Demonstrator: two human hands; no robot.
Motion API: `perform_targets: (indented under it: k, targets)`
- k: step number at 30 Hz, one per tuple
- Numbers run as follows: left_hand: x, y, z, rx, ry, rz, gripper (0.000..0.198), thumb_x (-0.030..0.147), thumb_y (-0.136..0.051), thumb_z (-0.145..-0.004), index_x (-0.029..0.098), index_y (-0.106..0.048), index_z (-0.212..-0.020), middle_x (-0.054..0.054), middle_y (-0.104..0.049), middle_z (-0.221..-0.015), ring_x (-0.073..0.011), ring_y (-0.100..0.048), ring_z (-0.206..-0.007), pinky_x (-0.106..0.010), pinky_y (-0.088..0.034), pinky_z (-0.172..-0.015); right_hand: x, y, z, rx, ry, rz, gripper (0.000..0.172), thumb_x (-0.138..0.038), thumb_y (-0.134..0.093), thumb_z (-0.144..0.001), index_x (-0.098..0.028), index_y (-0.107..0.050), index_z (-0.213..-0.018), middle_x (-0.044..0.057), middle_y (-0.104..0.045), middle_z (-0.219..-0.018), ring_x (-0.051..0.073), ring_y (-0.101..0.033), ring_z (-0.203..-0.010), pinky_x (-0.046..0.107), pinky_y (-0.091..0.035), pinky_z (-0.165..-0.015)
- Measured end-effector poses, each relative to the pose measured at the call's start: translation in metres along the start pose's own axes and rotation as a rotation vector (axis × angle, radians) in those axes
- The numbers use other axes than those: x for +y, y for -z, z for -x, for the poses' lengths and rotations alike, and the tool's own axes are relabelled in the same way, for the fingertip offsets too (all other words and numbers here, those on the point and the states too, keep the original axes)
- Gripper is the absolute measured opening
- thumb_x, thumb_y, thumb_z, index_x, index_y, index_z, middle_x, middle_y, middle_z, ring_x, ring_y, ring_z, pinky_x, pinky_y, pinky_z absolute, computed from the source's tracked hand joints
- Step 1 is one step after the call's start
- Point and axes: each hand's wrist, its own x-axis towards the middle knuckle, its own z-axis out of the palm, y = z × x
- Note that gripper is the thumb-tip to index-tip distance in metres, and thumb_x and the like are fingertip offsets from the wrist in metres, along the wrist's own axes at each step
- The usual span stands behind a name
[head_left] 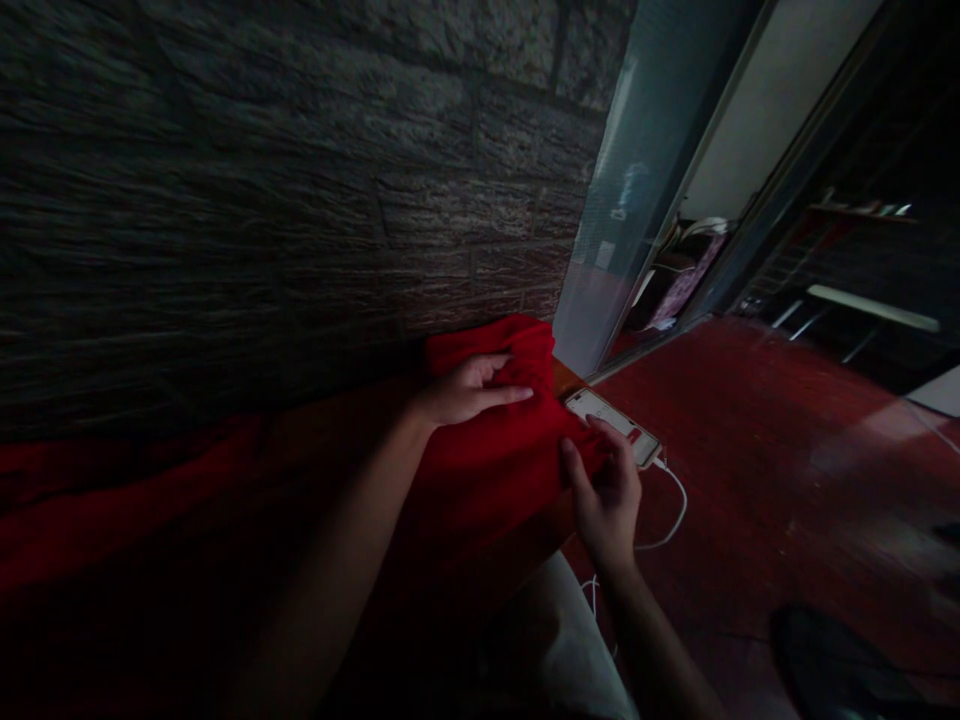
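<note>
The left hand (466, 394) spreads loosely on the cloth (480, 470) near the wall (337, 200), while the right hand (611, 490), grip unclear, curls at the cloth's edge, partly hiding the phone (598, 407).

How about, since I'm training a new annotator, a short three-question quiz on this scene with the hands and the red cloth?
1. Multiple choice: What lies under the left hand?
A) a keyboard
B) a red cloth
C) a plate

2. Fill in the blank: A ____ cable is plugged into the end of the phone.

3. True or false: The right hand is nearer the phone than the left hand is.

Key:
1. B
2. white
3. True; its fingers partly overlap the phone in this view.
</note>
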Motion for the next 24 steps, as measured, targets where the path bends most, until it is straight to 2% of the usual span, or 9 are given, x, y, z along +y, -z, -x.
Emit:
perform_targets:
  k: [2,5,7,9,11,14,17,24]
  targets:
    - [-0.008,0.002,-0.002,-0.013,0.019,-0.033,0.041,0.029,-0.076,-0.073,0.016,-0.068,-0.111,-0.007,-0.071,-0.113,-0.0206,-0.063,-0.101,-0.035,-0.048,-0.092,0.003,0.001,0.003,-0.053,0.039,0.058,0.031,-0.041,-0.063,-0.089,-0.024,-0.063,-0.115,0.009,-0.065,-0.121,0.024,-0.06,-0.115,0.037,-0.046,-0.102]
    - [-0.03,0.01,-0.005,0.051,0.152,-0.182,0.028,0.014,-0.071,-0.069,0.013,-0.071,-0.097,-0.008,-0.073,-0.103,-0.0209,-0.065,-0.097,-0.035,-0.047,-0.093,0.023,0.002,0.004,-0.238,-0.131,0.074,0.037,-0.048,-0.062,-0.088,-0.022,-0.065,-0.115,0.008,-0.07,-0.106,0.024,-0.065,-0.097,0.036,-0.052,-0.088]
    - [-0.041,0.014,-0.007,0.064,0.203,-0.211,0.025,0.008,-0.065,-0.067,0.012,-0.072,-0.091,-0.009,-0.074,-0.099,-0.021,-0.066,-0.095,-0.034,-0.047,-0.092,0.035,0.002,0.001,-0.264,-0.219,0.059,0.043,-0.05,-0.063,-0.086,-0.021,-0.065,-0.118,0.008,-0.07,-0.106,0.024,-0.065,-0.095,0.035,-0.052,-0.086]
    - [-0.047,0.017,-0.008,0.058,0.199,-0.19,0.026,0.007,-0.062,-0.067,0.012,-0.072,-0.091,-0.009,-0.074,-0.101,-0.0204,-0.066,-0.096,-0.032,-0.047,-0.092,0.042,0.004,-0.002,-0.275,-0.248,0.035,0.044,-0.05,-0.064,-0.086,-0.02,-0.064,-0.119,0.008,-0.07,-0.109,0.023,-0.065,-0.097,0.035,-0.052,-0.087]
    - [-0.048,0.018,-0.007,0.073,0.194,-0.185,0.025,0.011,-0.063,-0.068,0.013,-0.073,-0.091,-0.007,-0.074,-0.099,-0.0195,-0.066,-0.094,-0.031,-0.046,-0.091,0.045,0.006,-0.003,-0.298,-0.256,0.018,0.044,-0.048,-0.064,-0.085,-0.019,-0.065,-0.118,0.009,-0.071,-0.107,0.024,-0.066,-0.096,0.036,-0.052,-0.088]
    - [-0.05,0.017,-0.006,0.119,0.213,-0.189,0.021,0.025,-0.065,-0.074,0.013,-0.073,-0.089,-0.005,-0.074,-0.09,-0.0192,-0.064,-0.084,-0.03,-0.047,-0.082,0.047,0.01,-0.003,-0.31,-0.245,-0.005,0.041,-0.041,-0.062,-0.084,-0.019,-0.066,-0.118,0.009,-0.069,-0.115,0.025,-0.064,-0.106,0.038,-0.048,-0.097]
    - [-0.053,0.016,-0.005,0.153,0.244,-0.181,0.031,0.04,-0.063,-0.079,0.012,-0.072,-0.088,-0.004,-0.072,-0.083,-0.0184,-0.061,-0.075,-0.029,-0.045,-0.073,0.051,0.012,0.0,-0.32,-0.262,0.004,0.035,-0.036,-0.059,-0.084,-0.02,-0.069,-0.114,0.008,-0.069,-0.118,0.025,-0.064,-0.108,0.04,-0.048,-0.099]
    - [-0.057,0.008,-0.008,0.255,0.289,-0.185,0.041,0.053,-0.065,-0.077,0.013,-0.073,-0.082,-0.002,-0.069,-0.075,-0.0167,-0.057,-0.068,-0.025,-0.04,-0.066,0.05,0.01,-0.004,-0.261,-0.289,0.012,0.035,-0.05,-0.068,-0.083,-0.021,-0.073,-0.101,0.007,-0.072,-0.108,0.025,-0.068,-0.098,0.039,-0.052,-0.091]
